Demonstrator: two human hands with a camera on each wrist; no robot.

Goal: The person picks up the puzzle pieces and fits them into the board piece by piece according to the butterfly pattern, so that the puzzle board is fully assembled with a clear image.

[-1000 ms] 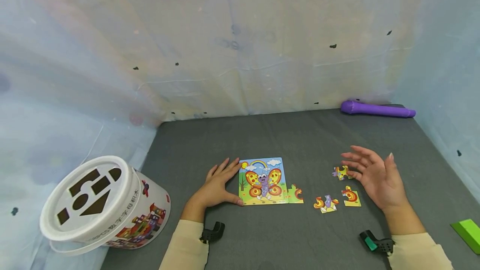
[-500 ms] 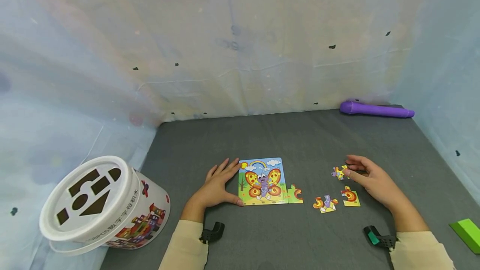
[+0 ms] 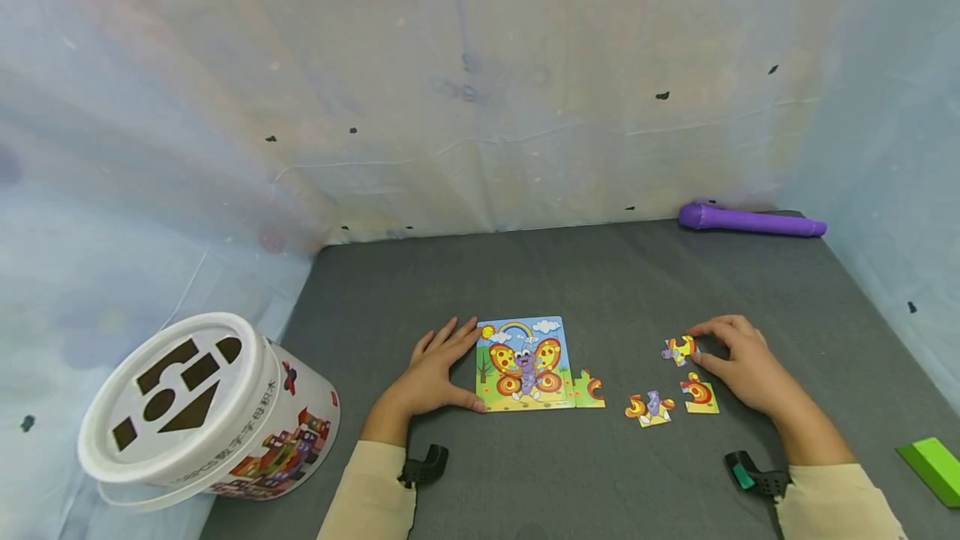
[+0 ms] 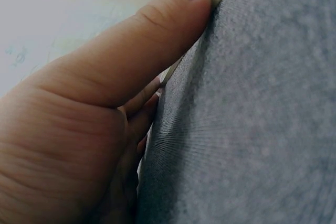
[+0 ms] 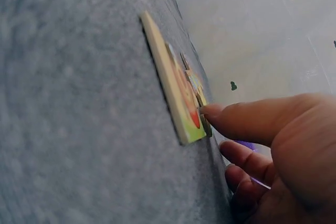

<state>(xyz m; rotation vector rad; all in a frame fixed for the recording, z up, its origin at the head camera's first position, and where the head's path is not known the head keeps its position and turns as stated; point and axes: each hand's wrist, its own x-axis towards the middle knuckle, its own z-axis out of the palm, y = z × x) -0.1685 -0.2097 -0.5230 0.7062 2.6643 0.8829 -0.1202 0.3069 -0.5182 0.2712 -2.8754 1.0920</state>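
Observation:
A square butterfly picture board (image 3: 524,363) lies flat, and my left hand (image 3: 435,373) rests at its left edge with fingers spread and thumb on the lower corner. A green and orange puzzle piece (image 3: 588,390) touches the board's right side. Farther right, my right hand (image 3: 750,367) pinches a yellow and purple piece (image 3: 678,350) between thumb and fingers at its right edge. Just below it lies a corner piece (image 3: 701,394), also near the thumb in the right wrist view (image 5: 184,103). A third loose piece (image 3: 651,409) with a purple body part lies to the left.
A white bucket (image 3: 300,423) with a shape-hole lid stands at the left. The purple microphone-shaped object (image 3: 753,220) lies at the back right, near the hanging cloth. At the far right is a green block (image 3: 932,470) on the grey table (image 3: 570,482).
My right hand has turned from palm-up to palm-down and closed its thumb and fingers on the yellow and purple piece. The left hand has stayed at the board.

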